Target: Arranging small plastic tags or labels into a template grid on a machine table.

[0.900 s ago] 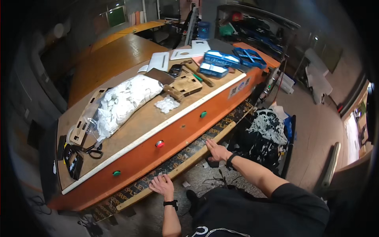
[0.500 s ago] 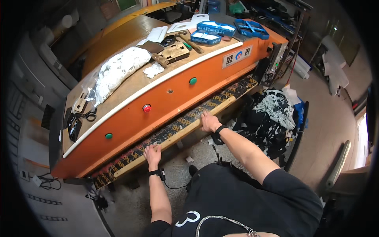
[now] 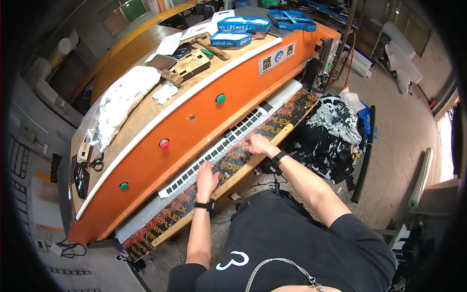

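A black board with yellow lettering and a wooden edge strip sticks out from under the orange machine. Behind the board, a grey plate shows, bearing a long white strip with a row of black squares. My left hand is over the board, its outstretched fingertips by the near edge of the strip. To the right, my right hand hovers over the board, fingers bent and partly apart, close to the strip. Neither hand visibly holds anything.
Green buttons and a red button stick out of the machine's front. On its top lie a white bundle, a hammer, scissors and blue trays. A heap of black and white scraps lies at the right.
The board has slid out toward me, uncovering the grey plate and the strip with black squares. Both hands have left the wooden edge and reached farther in over the board.
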Tool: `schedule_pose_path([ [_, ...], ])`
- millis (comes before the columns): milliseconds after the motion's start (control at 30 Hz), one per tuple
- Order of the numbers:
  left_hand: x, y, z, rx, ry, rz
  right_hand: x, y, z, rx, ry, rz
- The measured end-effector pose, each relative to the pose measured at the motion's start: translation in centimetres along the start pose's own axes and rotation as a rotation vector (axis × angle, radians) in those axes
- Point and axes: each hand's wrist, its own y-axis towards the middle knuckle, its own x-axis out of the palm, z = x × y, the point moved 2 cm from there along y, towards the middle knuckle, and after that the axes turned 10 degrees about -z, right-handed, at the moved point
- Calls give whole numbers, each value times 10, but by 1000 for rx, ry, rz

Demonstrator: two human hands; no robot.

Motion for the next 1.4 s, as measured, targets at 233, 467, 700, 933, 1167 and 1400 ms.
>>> schedule_pose_path([
  [233, 25, 102, 29, 150, 141, 16, 3, 40, -43, -63, -20, 136],
  [467, 48, 117, 24, -2, 257, -315, 19, 45, -50, -28, -126, 168],
  [700, 37, 130, 33, 119, 230, -245, 11, 32, 7, 103, 488, 159],
  [933, 37, 136, 47, 450, -9, -173, 21, -23, 51, 158, 1244, 177],
  [1167, 36, 147, 51, 466, 65, -378, 19, -78, 57, 28, 343, 270],
  [1400, 38, 163, 49, 453, 131, -480, 22, -74, 56, -38, 343, 359],
])
